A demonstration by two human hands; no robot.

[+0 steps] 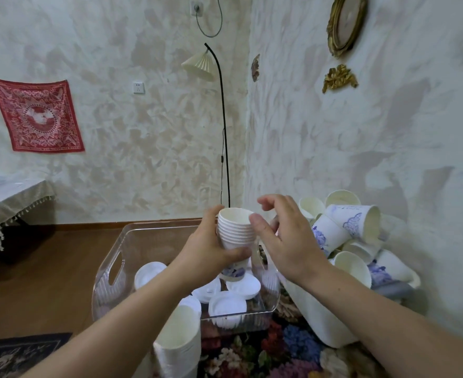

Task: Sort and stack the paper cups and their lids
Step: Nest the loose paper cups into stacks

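Several nested paper cups form one short stack (235, 227), upright with its mouth up and its long axis near vertical, held above the clear bin (107, 271). The left hand (211, 248) grips the stack, fingers curled round its far side and thumb across the lower front. The right hand (285, 236) sits just beside the stack on its right, fingers spread and loosely bent, holding nothing; its thumb touches or nearly touches the rims. Below, loose white lids (226, 304) lie in the bin. The unsorted cups (353, 225) lie tumbled in a heap to the right, mouths pointing every way, so the free right hand is much the nearer to them. A second tall stack of white cups (178, 339) stands low in front, by the left forearm. The next cup likely comes from that right-hand heap.
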